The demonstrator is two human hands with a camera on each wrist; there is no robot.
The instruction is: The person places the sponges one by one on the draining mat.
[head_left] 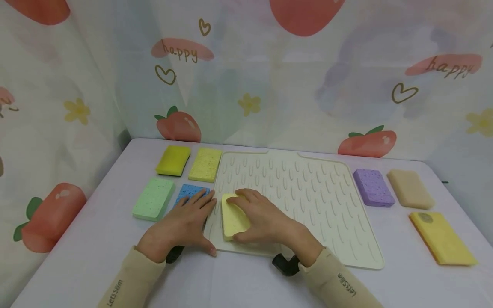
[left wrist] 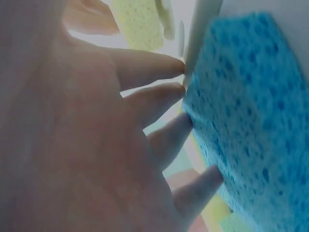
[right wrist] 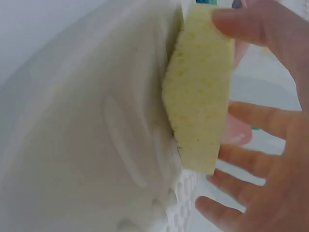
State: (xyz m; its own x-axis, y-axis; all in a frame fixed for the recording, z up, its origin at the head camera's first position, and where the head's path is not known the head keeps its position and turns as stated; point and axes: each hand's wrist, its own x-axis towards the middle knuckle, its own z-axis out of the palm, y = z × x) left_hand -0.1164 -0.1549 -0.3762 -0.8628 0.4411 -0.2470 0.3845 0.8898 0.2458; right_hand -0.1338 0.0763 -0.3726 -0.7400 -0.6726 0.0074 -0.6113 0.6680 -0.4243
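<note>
On the left part of a cream silicone mat (head_left: 304,201) with raised ridges lies a pale yellow sponge (head_left: 232,219). My right hand (head_left: 265,217) holds it, thumb at its near end and fingers toward its far end; the right wrist view has the sponge (right wrist: 200,92) flat along the mat. My left hand (head_left: 184,226) is spread over a blue sponge (head_left: 190,190) just left of the mat and hides much of it. In the left wrist view its fingertips come right to the edge of the blue sponge (left wrist: 251,111).
Left of the mat lie a bright yellow sponge (head_left: 173,160), a light yellow-green one (head_left: 205,164) and a mint green one (head_left: 154,199). To its right are a purple sponge (head_left: 373,187), a beige one (head_left: 410,188) and a yellow-orange one (head_left: 443,239). A printed curtain (head_left: 289,85) backs the table.
</note>
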